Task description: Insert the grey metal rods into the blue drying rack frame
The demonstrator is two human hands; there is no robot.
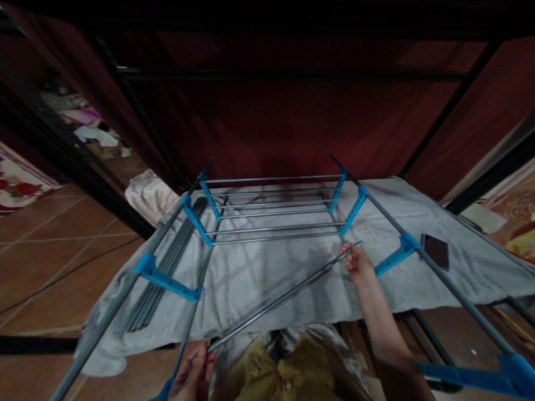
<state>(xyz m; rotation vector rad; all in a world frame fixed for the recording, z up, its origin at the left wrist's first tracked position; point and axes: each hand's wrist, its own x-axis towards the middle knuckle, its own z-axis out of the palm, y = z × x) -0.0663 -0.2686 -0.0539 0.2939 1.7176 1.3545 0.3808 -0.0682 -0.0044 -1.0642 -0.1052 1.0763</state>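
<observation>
A thin grey metal tube (280, 299) slants across in front of me, its right end farther away and higher in the view. My left hand (195, 370) is closed round its near end, low in the view. Near the far end, my right hand (356, 262) pinches it with the fingers. Around it stands a partly assembled rack of grey poles with blue plastic brackets (167, 283). Several crossbars (276, 228) join the brackets at the far end. The nearer left bracket and the right bracket (397, 253) have no bar between them.
Several loose grey tubes (171, 267) lie in a bundle on the grey cloth (267, 278) at the left. A phone (435, 252) lies at the right. Black frame bars and a dark red curtain (284, 122) stand behind. A cable (71, 273) crosses the tiled floor.
</observation>
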